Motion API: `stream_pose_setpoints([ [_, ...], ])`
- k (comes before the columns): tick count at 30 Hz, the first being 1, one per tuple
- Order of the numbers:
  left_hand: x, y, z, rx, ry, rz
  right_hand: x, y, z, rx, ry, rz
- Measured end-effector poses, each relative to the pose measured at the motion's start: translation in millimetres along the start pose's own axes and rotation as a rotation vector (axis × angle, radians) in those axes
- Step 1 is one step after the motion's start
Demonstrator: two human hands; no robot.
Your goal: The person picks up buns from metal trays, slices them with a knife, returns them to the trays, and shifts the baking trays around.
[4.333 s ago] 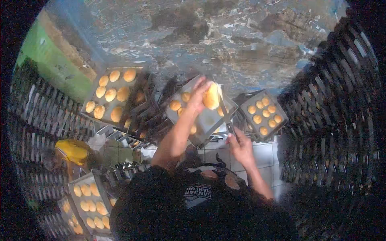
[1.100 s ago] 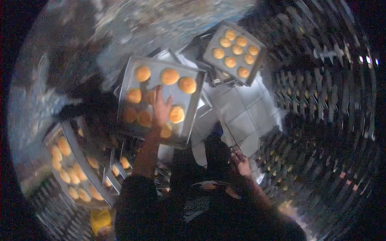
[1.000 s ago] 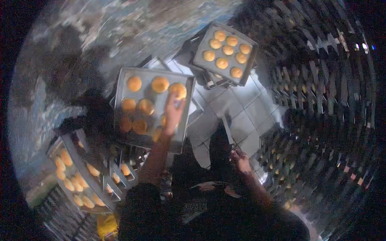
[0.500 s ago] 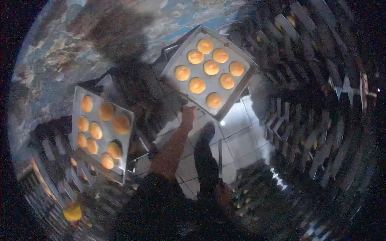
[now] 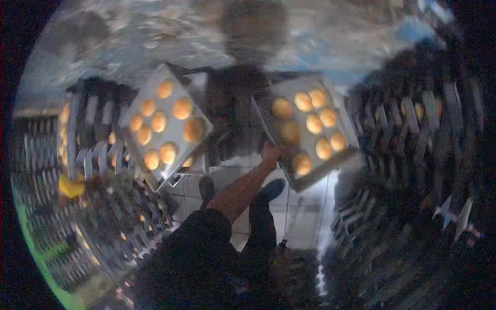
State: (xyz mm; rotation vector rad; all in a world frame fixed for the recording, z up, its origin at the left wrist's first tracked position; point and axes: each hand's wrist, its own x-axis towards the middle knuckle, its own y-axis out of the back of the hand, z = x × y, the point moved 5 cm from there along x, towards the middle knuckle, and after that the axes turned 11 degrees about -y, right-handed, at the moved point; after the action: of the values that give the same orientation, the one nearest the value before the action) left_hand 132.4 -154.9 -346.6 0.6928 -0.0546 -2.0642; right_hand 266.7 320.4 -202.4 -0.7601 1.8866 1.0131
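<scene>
My left hand (image 5: 271, 153) reaches forward, its fingers closed at the near left edge of a tall rack. A metal baking tray (image 5: 347, 121) with several round golden buns (image 5: 314, 124) lies at the top of this rack. My right hand (image 5: 282, 254) is low by my right side, dim and blurred. It looks closed around a thin thing that I cannot make out. Left of my left hand, a second baking tray (image 5: 174, 123) bears several more buns (image 5: 158, 121) on another rack.
Stacked tray racks stand on the left (image 5: 106, 155) and right (image 5: 408, 124). A worn, blotchy wall (image 5: 155, 31) runs across the back. Pale floor tiles (image 5: 305, 206) show around my shoes (image 5: 271, 190). A yellow object (image 5: 71, 186) is at the far left.
The view has turned, so both bun trays appear shifted rightward and tilted differently. My left hand is still at the right rack, further right in view. My right hand stays low.
</scene>
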Motion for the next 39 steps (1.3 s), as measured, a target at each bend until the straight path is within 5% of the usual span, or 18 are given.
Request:
stream_pose_setpoints([
  [6, -108, 116, 81, -0.42, -0.014, 0.133, 1, 79, -53, -0.068, 0.065, 0.074],
  [12, -228, 290, 71, -0.46, -0.077, 0.226, 4, 113, -82, 0.097, 0.15, 0.048],
  [15, -257, 372, 44, -0.177, -0.172, 0.25, 11, 114, -93, 0.177, 0.189, 0.039],
  [16, -258, 390, 43, 0.587, -0.271, 0.173, 12, 112, -97, 0.2, 0.205, 0.027],
  [18, -272, 440, 83, 0.366, -0.491, 0.302, 18, 109, -104, 0.269, 0.246, -0.007],
  [20, -253, 473, 19, 0.463, -0.167, 0.235, 18, 113, -104, 0.4, 0.279, -0.068],
  [23, -217, 490, -31, -0.373, -0.212, 0.519, 37, 120, -103, 0.515, 0.261, -0.191],
  [25, -195, 495, -34, -1.174, -0.262, 0.471, 77, 130, -106, 0.1, 0.069, -0.117],
  [26, -179, 503, -64, -1.184, -0.254, 0.47, 86, 133, -117, -0.009, 0.02, -0.094],
  [27, -160, 511, -108, -0.712, -0.24, 0.457, 94, 134, -128, -0.119, -0.029, -0.078],
  [29, -154, 498, -101, -0.724, -0.155, 0.511, 105, 145, -136, 0.589, -0.25, 0.126],
  [30, -155, 489, -58, -1.205, -0.088, 0.588, 106, 157, -136, 0.751, -0.322, 0.18],
  [31, -165, 486, -63, -1.028, -0.013, 0.522, 106, 168, -136, 0.917, -0.383, 0.248],
  [32, -163, 493, -62, -0.852, 0.037, 0.446, 102, 167, -168, 0.788, -0.272, -0.157],
  [34, -177, 485, -62, -0.88, 0.055, 0.586, 85, 169, -201, 0.637, -0.182, -0.561],
  [36, -217, 466, -42, -0.866, 0.122, 0.834, 71, 175, -240, -0.065, 0.203, -0.224],
  [37, -244, 449, -27, -0.817, 0.203, 0.948, 48, 170, -259, -0.07, 0.188, -0.234],
  [39, -281, 427, -52, -0.629, -0.233, 0.917, -3, 164, -299, -0.027, 0.097, -0.048],
])
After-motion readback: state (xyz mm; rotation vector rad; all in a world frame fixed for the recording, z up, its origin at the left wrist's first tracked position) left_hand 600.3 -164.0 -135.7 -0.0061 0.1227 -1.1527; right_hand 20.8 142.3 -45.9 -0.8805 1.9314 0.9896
